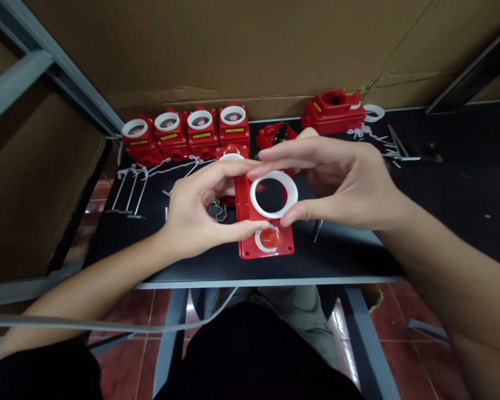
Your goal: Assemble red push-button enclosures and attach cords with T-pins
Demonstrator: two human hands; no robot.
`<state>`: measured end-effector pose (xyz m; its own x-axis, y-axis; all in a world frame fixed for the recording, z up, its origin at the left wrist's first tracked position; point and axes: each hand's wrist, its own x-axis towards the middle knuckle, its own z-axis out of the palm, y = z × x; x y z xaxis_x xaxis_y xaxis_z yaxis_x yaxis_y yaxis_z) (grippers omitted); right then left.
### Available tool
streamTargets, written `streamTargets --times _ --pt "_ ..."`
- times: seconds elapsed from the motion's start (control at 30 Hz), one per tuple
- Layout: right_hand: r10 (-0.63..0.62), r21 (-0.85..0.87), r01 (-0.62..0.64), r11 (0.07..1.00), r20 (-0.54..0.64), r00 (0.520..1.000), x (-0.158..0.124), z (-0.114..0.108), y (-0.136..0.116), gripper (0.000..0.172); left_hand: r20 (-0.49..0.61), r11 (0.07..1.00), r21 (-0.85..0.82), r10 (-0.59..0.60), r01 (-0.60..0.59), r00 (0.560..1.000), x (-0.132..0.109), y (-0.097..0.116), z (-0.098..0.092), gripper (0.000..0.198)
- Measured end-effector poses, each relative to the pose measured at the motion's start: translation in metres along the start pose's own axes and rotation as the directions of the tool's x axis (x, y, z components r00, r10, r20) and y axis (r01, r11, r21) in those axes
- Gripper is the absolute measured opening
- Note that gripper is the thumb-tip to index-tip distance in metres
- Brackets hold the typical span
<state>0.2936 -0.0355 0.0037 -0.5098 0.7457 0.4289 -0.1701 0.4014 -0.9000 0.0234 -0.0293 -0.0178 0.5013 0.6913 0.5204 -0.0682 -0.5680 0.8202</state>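
Near the table's front, a red cover plate [245, 208] is held up in my left hand [204, 208], the thumb pressing beside a round orange-red button [270, 238]. My right hand [345, 178] grips a white ring [294, 191] between thumb and fingers, at the plate's round opening. Dark tabletop shows through the ring. Whether the ring is seated in the plate cannot be told. Behind my left fingers, another red unit [244, 150] with a white ring and a button is partly hidden.
Several red boxes with white rings [202, 136] stand at the back left. An opened red housing [268, 133] lies behind my hands. Further right are a red box [333, 114] and a loose white ring [374, 113]. Metal rods [129, 191] and white cords lie left; more are right.
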Motion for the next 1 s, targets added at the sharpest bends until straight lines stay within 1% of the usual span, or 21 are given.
streamTargets --times 0.13,0.2,0.23,0.27,0.3,0.37,0.43,0.5,0.57,0.7,0.8,0.9,1.0 --pt "-0.059 -0.106 0.049 0.993 -0.095 0.994 -0.001 0.002 0.006 0.077 -0.061 0.999 0.024 -0.027 0.028 0.998 0.001 0.002 0.000 0.071" --pt "-0.067 -0.106 0.059 0.993 -0.073 0.995 -0.001 -0.003 0.007 0.079 -0.028 0.997 -0.020 -0.069 0.069 0.997 0.003 0.002 0.000 0.069" --pt "-0.067 -0.078 0.065 0.995 -0.020 0.998 0.000 -0.006 0.007 0.080 0.011 0.994 -0.058 -0.093 0.094 0.996 0.004 0.002 -0.001 0.067" --pt "-0.065 -0.042 0.067 0.997 0.056 0.996 0.001 -0.010 0.007 0.081 0.063 0.988 -0.104 -0.111 0.117 0.992 0.006 0.002 -0.001 0.065" --pt "-0.061 -0.007 0.063 0.998 0.142 0.988 0.003 -0.014 0.007 0.082 0.118 0.979 -0.151 -0.123 0.140 0.985 0.007 0.001 -0.002 0.064" --pt "-0.051 0.043 0.040 0.998 0.290 0.956 0.005 -0.020 0.007 0.082 0.211 0.957 -0.222 -0.138 0.185 0.968 0.009 0.000 -0.004 0.061" --pt "-0.029 0.065 0.006 0.998 0.367 0.930 0.008 -0.022 0.007 0.082 0.280 0.938 -0.251 -0.167 0.240 0.945 0.010 -0.002 -0.005 0.060" --pt "-0.012 0.097 -0.029 0.995 0.399 0.917 0.009 -0.021 0.008 0.082 0.333 0.915 -0.261 -0.213 0.307 0.919 0.010 -0.003 -0.006 0.060" --pt "0.002 0.130 -0.057 0.990 0.388 0.922 0.008 -0.017 0.009 0.080 0.354 0.896 -0.277 -0.240 0.347 0.904 0.010 -0.003 -0.006 0.059" --pt "0.072 0.156 -0.119 0.981 0.276 0.959 0.003 -0.010 0.004 0.070 0.281 0.896 -0.318 -0.222 0.309 0.934 0.009 0.001 -0.004 0.052" --pt "0.092 0.177 -0.135 0.975 0.228 0.969 -0.001 -0.006 -0.002 0.070 0.246 0.909 -0.312 -0.203 0.276 0.948 0.009 0.007 -0.002 0.050" --pt "0.108 0.162 -0.134 0.978 0.162 0.981 -0.002 -0.002 -0.009 0.069 0.202 0.928 -0.270 -0.208 0.259 0.957 0.008 0.010 -0.001 0.055" --pt "0.131 0.128 -0.139 0.982 0.069 0.989 -0.002 0.005 -0.015 0.062 0.129 0.944 -0.228 -0.213 0.238 0.969 0.006 0.009 -0.001 0.064"
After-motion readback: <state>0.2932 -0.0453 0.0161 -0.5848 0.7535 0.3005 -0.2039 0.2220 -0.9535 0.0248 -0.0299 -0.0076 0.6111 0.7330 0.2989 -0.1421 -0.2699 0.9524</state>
